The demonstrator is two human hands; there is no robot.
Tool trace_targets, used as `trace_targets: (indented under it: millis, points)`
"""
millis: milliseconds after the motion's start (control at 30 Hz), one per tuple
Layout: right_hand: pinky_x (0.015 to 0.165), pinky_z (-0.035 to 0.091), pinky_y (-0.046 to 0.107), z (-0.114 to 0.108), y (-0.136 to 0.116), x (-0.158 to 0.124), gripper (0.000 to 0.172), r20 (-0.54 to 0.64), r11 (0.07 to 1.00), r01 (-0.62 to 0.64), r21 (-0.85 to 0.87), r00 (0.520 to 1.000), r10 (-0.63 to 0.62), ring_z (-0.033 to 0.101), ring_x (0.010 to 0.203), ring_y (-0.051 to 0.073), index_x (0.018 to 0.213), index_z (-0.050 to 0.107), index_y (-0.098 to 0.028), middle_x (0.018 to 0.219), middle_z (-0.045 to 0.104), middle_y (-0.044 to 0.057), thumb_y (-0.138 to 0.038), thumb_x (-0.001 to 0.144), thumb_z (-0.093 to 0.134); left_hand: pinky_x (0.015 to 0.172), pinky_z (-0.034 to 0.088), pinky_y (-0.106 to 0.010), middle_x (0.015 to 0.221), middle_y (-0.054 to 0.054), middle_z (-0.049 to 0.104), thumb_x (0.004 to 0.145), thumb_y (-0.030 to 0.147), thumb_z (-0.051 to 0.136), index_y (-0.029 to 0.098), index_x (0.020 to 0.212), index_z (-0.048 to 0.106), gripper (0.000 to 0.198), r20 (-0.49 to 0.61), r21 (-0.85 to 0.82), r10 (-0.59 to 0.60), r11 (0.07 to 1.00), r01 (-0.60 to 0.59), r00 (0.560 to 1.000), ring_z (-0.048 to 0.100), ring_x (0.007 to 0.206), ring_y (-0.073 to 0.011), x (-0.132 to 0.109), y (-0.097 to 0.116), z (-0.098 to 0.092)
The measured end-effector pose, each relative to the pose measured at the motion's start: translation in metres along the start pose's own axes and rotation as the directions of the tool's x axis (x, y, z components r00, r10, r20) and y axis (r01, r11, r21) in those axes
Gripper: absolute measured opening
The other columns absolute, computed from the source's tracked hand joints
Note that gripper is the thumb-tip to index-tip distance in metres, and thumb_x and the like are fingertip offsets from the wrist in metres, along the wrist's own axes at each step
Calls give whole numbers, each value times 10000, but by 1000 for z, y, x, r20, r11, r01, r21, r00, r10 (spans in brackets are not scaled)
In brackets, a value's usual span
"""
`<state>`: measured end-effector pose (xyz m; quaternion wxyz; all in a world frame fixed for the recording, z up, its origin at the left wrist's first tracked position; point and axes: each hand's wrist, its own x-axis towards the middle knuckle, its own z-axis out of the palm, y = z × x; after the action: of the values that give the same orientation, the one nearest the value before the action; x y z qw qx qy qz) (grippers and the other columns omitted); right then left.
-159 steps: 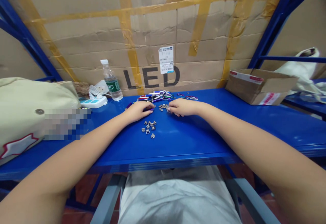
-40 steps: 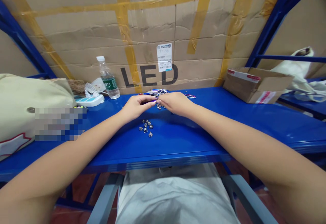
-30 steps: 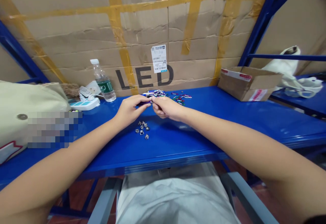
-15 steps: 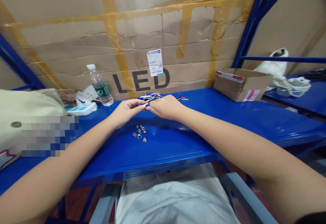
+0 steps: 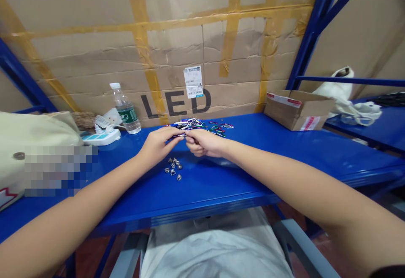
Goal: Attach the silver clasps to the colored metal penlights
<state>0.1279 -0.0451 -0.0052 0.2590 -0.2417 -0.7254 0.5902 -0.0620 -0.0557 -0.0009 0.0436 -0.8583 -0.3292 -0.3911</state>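
My left hand [image 5: 160,142] and my right hand [image 5: 204,142] meet fingertip to fingertip above the blue table. The left thumb and fingers pinch a small shiny metal piece [image 5: 181,135], mostly covered. My right hand is closed, its fingers curled in and its thumb tip against the left fingertips; whatever lies inside it is hidden. Just behind the hands lies a heap of coloured carabiners [image 5: 218,132], red, green, blue and silver. Nearer to me, several small silver screws [image 5: 173,171], some with ring-like heads, are loosely scattered.
A water bottle [image 5: 127,111] and a white power strip [image 5: 103,138] stand at the left, beside a cream bag [image 5: 41,130]. An open cardboard box [image 5: 294,111] sits at the right rear. A large carton [image 5: 237,58] walls off the back of the blue table [image 5: 253,160].
My right hand has rolled so its curled fingers show beneath the thumb. The left hand has turned slightly, and more of the carabiner heap is visible. The view has tilted a little upward.
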Motion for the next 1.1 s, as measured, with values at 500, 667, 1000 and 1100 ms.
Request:
trace_targets:
  millis: [500, 667, 1000, 1100]
  points:
    - [671, 482, 394, -181, 49, -30, 89, -529, 294, -472, -831, 834, -157, 626, 703, 241, 711, 655, -194, 753, 681, 100, -232, 787, 629, 863, 516, -359, 1040, -74, 724, 870, 443, 535, 197, 1025, 701, 335, 51, 74, -145, 987, 141, 988, 668, 954, -233, 4, -23, -3]
    - [629, 468, 394, -171, 47, -22, 218, -487, 300, -419, -857, 849, -206, 593, 638, 233, 564, 576, -223, 589, 609, 66, -161, 769, 616, 888, 499, -361, 1036, -65, 717, 868, 426, 537, 204, 1015, 691, 307, 92, 27, -138, 990, 136, 986, 654, 973, -229, 3, -22, 1]
    - [722, 434, 276, -36, -14, -2, 93, -16, 425, 182, -887, 907, -421, 589, 791, 150, 882, 599, -163, 866, 670, 46, -221, 895, 528, 526, 396, -255, 604, 16, 493, 932, 524, 355, 156, 920, 574, 429, 317, -295, -404, 818, 494, 858, 470, 540, -133, 1, -9, 17]
    - [700, 421, 262, -22, -17, -2, 78, -39, 406, 127, -905, 925, -378, 597, 791, 152, 928, 583, -159, 880, 674, 57, -211, 898, 533, 471, 323, -226, 543, 42, 400, 921, 537, 378, 166, 783, 518, 420, 392, -389, -387, 753, 531, 835, 393, 481, -104, 1, -8, 19]
